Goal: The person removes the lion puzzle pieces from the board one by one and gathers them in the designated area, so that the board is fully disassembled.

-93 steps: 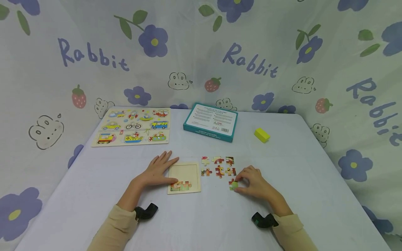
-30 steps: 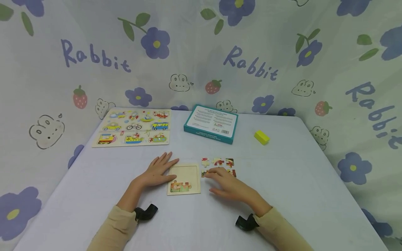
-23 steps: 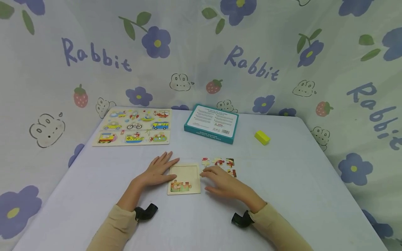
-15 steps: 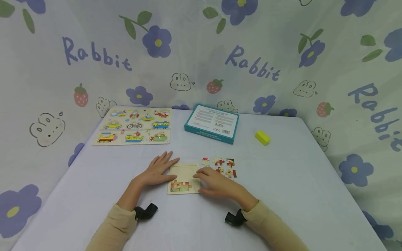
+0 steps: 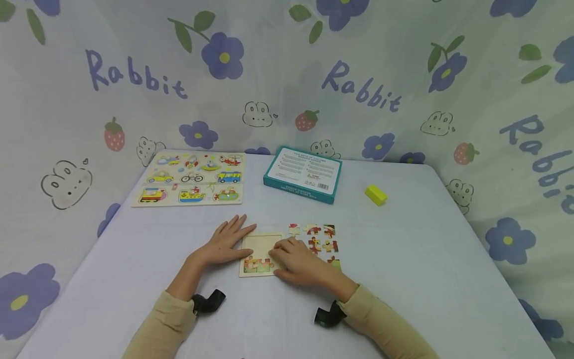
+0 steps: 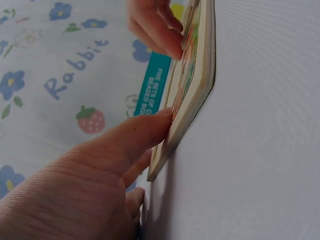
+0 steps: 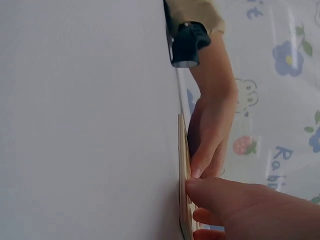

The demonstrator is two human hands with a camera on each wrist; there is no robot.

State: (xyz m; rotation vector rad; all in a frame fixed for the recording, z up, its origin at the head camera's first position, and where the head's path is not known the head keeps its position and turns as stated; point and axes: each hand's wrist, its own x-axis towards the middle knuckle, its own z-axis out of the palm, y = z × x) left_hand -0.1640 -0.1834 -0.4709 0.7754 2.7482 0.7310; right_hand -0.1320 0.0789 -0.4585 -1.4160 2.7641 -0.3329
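A small wooden puzzle tray (image 5: 262, 243) lies on the white table, with joined jigsaw pieces (image 5: 257, 265) in its lower left part. My left hand (image 5: 222, 248) rests spread at the tray's left side; its thumb touches the tray rim. Over the tray's right edge is my right hand (image 5: 302, 263), thumb and fingers apart, with no piece visible between them. Its thumb (image 7: 200, 187) is at the tray's near edge in the right wrist view. Loose jigsaw pieces (image 5: 329, 245) lie right of the tray; the right hand may hide some.
Behind the hands, a vehicle picture board (image 5: 188, 180) lies at the back left. A teal box (image 5: 302, 174) stands at the back middle, with a yellow block (image 5: 375, 195) to its right. A printed curtain (image 5: 278, 65) hangs behind the table.
The right hand has let go of the green-bottomed piece at the lower right and moved left, past the loose pieces, to the tray. The left hand has stayed at the tray.
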